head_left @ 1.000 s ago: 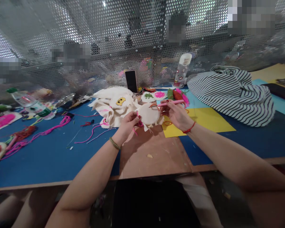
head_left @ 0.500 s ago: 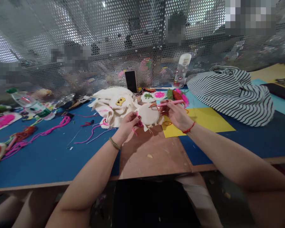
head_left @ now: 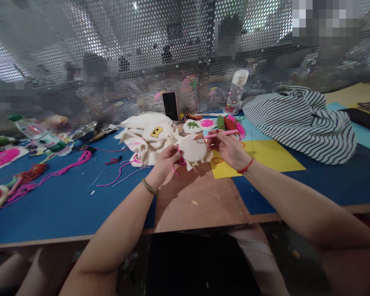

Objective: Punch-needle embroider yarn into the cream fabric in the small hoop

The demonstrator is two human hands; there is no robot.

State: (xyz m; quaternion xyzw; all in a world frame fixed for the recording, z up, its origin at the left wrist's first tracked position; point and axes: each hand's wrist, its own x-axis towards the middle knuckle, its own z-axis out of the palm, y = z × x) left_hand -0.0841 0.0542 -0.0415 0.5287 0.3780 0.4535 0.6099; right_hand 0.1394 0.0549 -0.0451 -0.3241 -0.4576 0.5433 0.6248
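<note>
Here, left hand (head_left: 167, 159) pinching a round, taut-cloth hoop (head_left: 193, 148), right hand (head_left: 230, 150) gripping a slim pink tool (head_left: 232, 132), rumpled fabric (head_left: 134, 137) nearby

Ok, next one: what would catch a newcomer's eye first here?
Probably the big striped cloth, heaped on the right side of the table, and the bright yellow sheet in front of it. At the centre, the left hand holds a pale round hoop, while the right hand holds a pink tool beside it. Behind everything stands a metal wall full of holes.
</note>
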